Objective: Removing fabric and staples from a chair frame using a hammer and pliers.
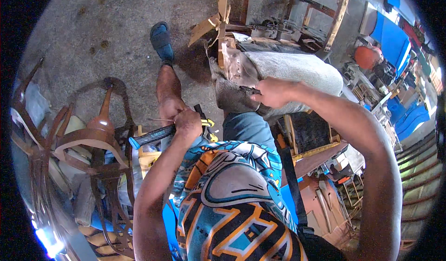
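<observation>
My left hand [186, 125] is closed around a hammer with a black, blue-ended grip [155, 136], held beside my left knee. A thin rod [160, 119] pokes out by its fingers; I cannot make out what it belongs to. Further right, my right hand [273, 92] closes on a small dark tool [250, 90], whose tip rests at the loose brown-grey fabric [236, 95]. This fabric hangs over the end of an upholstered furniture piece [295, 66] with pale woven covering. Torn light backing [238, 66] shows at its edge.
Wooden chair frames [88, 145] crowd the left side. A wooden post [223, 19] with torn cardboard [204, 30] rises at the furniture's end. Yellow-handled items [209, 123] lie by my lap. Blue sheeting [392, 40] and an orange round object [368, 56] are at far right.
</observation>
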Tool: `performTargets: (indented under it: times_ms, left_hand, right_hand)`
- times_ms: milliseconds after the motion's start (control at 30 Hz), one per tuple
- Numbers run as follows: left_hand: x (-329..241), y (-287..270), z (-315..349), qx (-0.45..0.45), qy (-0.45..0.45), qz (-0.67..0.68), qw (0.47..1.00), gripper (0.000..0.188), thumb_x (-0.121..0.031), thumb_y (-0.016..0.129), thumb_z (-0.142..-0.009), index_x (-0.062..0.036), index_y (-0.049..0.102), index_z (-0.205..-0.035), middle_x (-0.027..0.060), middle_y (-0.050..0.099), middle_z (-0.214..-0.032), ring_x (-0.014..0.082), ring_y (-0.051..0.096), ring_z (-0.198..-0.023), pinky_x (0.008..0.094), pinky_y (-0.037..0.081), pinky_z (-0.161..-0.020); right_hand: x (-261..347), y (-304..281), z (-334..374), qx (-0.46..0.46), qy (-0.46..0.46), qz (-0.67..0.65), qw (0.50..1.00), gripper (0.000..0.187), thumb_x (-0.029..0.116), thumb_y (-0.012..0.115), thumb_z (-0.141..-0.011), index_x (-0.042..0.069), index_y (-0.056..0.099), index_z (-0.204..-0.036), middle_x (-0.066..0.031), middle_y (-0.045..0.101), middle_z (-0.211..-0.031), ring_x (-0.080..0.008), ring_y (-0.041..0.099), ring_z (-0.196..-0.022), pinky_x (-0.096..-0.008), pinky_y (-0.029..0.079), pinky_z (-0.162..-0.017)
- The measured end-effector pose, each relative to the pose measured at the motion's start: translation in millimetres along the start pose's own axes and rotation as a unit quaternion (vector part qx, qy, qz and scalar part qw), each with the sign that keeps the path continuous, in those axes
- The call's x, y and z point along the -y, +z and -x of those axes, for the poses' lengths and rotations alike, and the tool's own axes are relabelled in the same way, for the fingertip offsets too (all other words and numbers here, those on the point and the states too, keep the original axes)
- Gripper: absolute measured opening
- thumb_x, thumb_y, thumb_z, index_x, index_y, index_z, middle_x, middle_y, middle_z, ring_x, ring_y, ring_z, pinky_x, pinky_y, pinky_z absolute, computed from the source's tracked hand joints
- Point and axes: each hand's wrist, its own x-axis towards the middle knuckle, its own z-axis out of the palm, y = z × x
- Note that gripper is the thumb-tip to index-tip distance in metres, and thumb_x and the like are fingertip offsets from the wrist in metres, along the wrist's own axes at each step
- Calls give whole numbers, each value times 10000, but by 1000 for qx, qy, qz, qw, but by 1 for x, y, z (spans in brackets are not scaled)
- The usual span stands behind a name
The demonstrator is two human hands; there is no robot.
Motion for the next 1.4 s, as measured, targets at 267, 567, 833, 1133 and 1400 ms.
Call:
performTargets:
  times_ms: [267,567,833,1133,1400]
  left_hand:
    - [-9,-18,9,16,-27,19,999,224,-154,597,-692,-40,670,-869,175,635,-908,304,621,-867,382,507,-741]
    - [4,-38,8,-62,-43,11,997,263,-194,625,-678,-14,633,-870,205,598,-975,339,583,-921,410,473,-803]
    - [37,-38,15,-228,-60,90,968,374,-121,615,-686,-55,497,-1036,190,561,-991,362,558,-905,454,430,-797]
    - [37,-7,-9,-350,-134,58,925,439,-115,595,-659,-104,470,-1080,117,561,-977,296,552,-904,415,389,-774]
    - [44,-4,-20,-366,-88,71,924,432,-93,574,-646,-103,479,-1068,99,554,-984,282,541,-925,404,370,-755]
  right_hand:
    - [-31,85,-18,-8,-16,-646,763,384,392,468,-887,35,518,-754,-22,487,-600,-95,448,-442,-250,331,-367]
    - [28,150,-54,-129,-142,-853,486,273,320,423,-917,75,489,-816,-30,515,-676,-136,469,-526,-267,355,-449]
    - [-62,103,12,-389,-108,-254,879,225,131,496,-833,-31,490,-988,-216,529,-956,-370,523,-907,-413,422,-792]
    - [-28,30,9,-130,-1,80,988,270,65,524,-713,-21,611,-954,-188,543,-1061,-321,548,-985,-516,418,-777]
    - [14,-12,15,21,9,68,997,194,68,504,-761,-38,622,-874,-225,605,-919,-329,612,-862,-418,497,-750]
